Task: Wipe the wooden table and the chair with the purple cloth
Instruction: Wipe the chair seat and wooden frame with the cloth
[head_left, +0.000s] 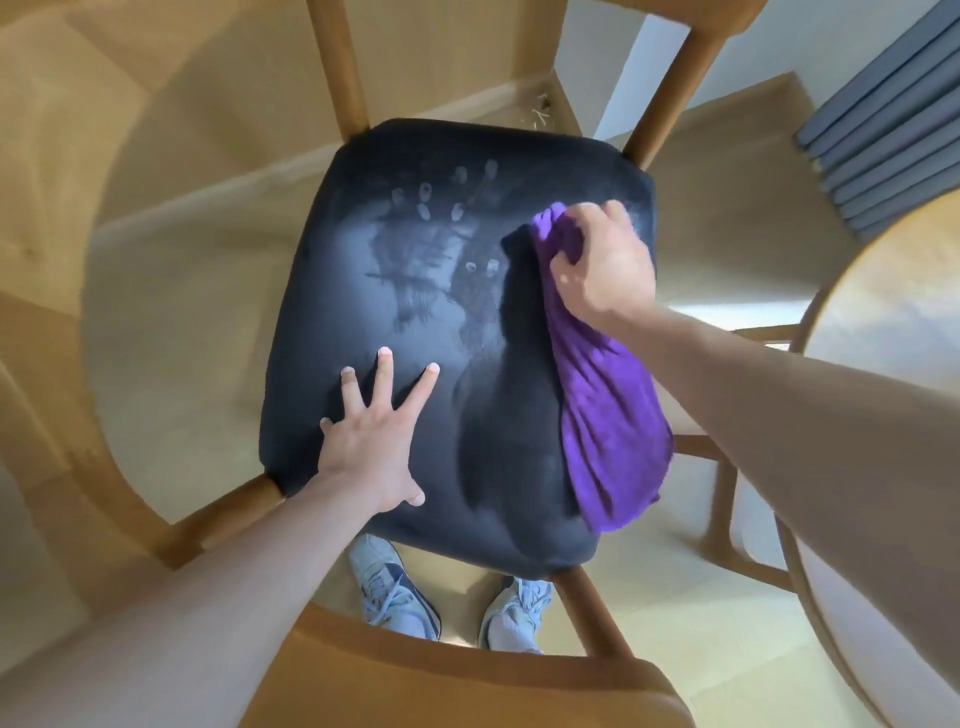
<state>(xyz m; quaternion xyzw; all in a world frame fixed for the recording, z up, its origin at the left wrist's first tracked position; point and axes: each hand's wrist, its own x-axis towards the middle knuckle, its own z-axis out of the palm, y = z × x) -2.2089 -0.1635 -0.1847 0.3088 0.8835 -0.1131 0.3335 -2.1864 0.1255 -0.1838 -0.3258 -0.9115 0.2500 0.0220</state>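
Dusty black chair seat (363, 322) | right hand (602, 260) gripped bunched purple cloth (608, 405) at far right edge | left hand (371, 441) spread flat, holding nothing | risk: the trailing cloth missed the handprints, and the left palm left new marks.

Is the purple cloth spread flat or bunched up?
Bunched: the right hand grips the purple cloth gathered, its loose end trailing over the seat.

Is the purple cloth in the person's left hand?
No, the right hand grips the purple cloth, while the left hand rests spread and flat on the dark seat.
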